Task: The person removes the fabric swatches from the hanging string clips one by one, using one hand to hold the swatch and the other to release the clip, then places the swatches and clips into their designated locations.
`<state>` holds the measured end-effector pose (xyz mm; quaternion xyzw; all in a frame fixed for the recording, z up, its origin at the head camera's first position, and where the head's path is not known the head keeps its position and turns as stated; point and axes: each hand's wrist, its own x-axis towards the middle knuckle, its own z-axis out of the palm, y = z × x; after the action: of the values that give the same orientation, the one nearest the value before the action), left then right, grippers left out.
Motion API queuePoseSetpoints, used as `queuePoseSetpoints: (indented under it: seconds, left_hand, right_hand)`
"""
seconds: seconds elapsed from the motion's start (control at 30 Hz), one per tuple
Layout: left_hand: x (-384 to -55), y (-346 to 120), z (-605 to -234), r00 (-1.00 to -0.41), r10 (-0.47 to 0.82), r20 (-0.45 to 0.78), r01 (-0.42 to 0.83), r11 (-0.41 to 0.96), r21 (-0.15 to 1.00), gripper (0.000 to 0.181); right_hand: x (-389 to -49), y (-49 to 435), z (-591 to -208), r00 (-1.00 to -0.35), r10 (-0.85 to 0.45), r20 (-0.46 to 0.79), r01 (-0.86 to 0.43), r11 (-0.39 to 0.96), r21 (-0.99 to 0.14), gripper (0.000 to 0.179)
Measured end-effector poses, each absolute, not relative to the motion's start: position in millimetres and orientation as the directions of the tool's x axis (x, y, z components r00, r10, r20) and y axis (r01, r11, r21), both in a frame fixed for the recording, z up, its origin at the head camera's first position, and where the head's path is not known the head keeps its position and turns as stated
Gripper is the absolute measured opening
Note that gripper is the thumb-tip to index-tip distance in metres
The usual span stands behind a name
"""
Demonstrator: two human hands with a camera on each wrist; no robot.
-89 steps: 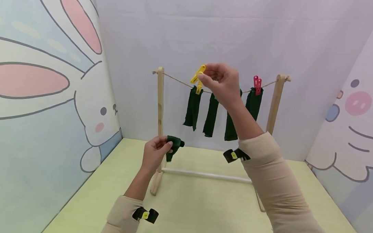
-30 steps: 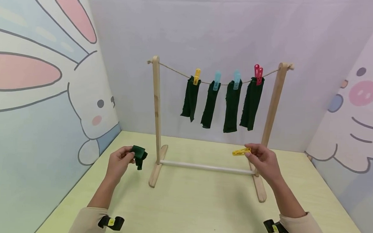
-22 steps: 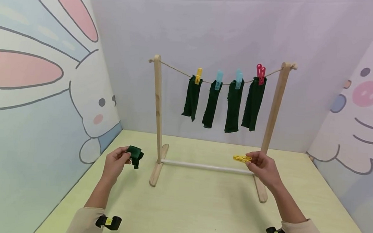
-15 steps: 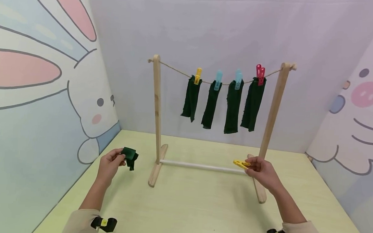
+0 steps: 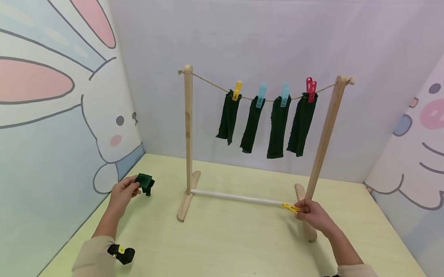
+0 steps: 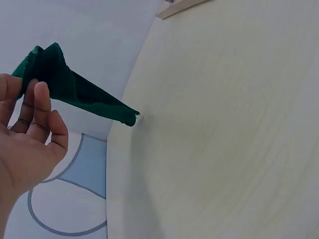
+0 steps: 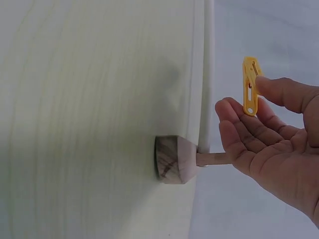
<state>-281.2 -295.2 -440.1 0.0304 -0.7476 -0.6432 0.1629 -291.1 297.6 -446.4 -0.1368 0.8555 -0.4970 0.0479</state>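
My left hand (image 5: 121, 195) pinches a small dark green cloth (image 5: 144, 180) above the table's left side. In the left wrist view the folded cloth (image 6: 82, 92) tapers away from the fingers toward the tabletop. Near the right foot of the rack, my right hand (image 5: 316, 217) holds a yellow clothespin (image 5: 289, 207) between thumb and fingers. The right wrist view has that clothespin (image 7: 250, 87) upright under the thumb, with the other fingers partly curled below. On the rope (image 5: 212, 82) hang several dark green cloths (image 5: 278, 132), each under a clothespin.
The wooden rack has a left post (image 5: 188, 129), a right post (image 5: 325, 138) and a white crossbar (image 5: 238, 196) low between its feet. Yellow, light blue and red clothespins (image 5: 311, 90) grip the cloths. Cartoon-printed panels (image 5: 60, 149) enclose the table (image 5: 218, 244) at both sides.
My right hand has come down from the yellow clothespin on the rope to the rack's right foot, carrying another yellow clothespin. My left hand has moved left with the green cloth.
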Motion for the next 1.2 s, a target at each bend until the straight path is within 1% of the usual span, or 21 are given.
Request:
queuePoseSetpoints:
  seconds: [0.13,0.23,0.37,0.5,0.6,0.77,0.93,1.1,1.2]
  left_hand:
    - [-277,-303,-443,-0.959,-0.244,0.144,0.091,0.213,0.973,0.043]
    - [-270,-308,-444,-0.968,-0.226,0.111,0.06,0.222,0.973,0.048]
    - [-261,-314,-441,-0.976,-0.198,0.086,0.026,0.288,0.957,0.051]
    - [-251,-319,-442,-0.983,-0.181,0.044,-0.024,0.356,0.934,0.051]
    - [-244,-325,-447,-0.987,-0.157,-0.019,-0.078,0.381,0.921,0.051]
    - [-233,-336,-455,-0.984,-0.128,-0.123,-0.164,0.399,0.902,0.05]
    - [-227,-346,-458,-0.969,-0.125,-0.214,-0.247,0.426,0.87,0.05]
    - [-224,-352,-458,-0.956,-0.114,-0.269,-0.291,0.447,0.846,0.048]
    - [-221,-356,-459,-0.95,-0.115,-0.291,-0.312,0.437,0.844,0.047]
  right_hand:
    - [-290,300,-455,-0.956,-0.29,0.05,-0.185,0.459,-0.869,0.025]
    - [-289,301,-461,-0.954,-0.295,0.044,-0.184,0.467,-0.865,0.024]
    - [-287,300,-466,-0.956,-0.292,0.034,-0.181,0.496,-0.849,0.025]
    - [-287,299,-469,-0.969,-0.244,0.049,-0.181,0.556,-0.811,0.024]
    - [-289,299,-469,-0.979,-0.194,0.054,-0.162,0.602,-0.782,0.023]
    - [-292,297,-469,-0.986,-0.166,0.036,-0.134,0.633,-0.762,0.024]
    - [-295,294,-469,-0.992,-0.127,0.027,-0.106,0.668,-0.737,0.025]
    - [-296,295,-471,-0.997,-0.066,0.032,-0.069,0.7,-0.711,0.024]
    - [-298,297,-472,-0.997,-0.069,0.018,-0.061,0.695,-0.716,0.026]
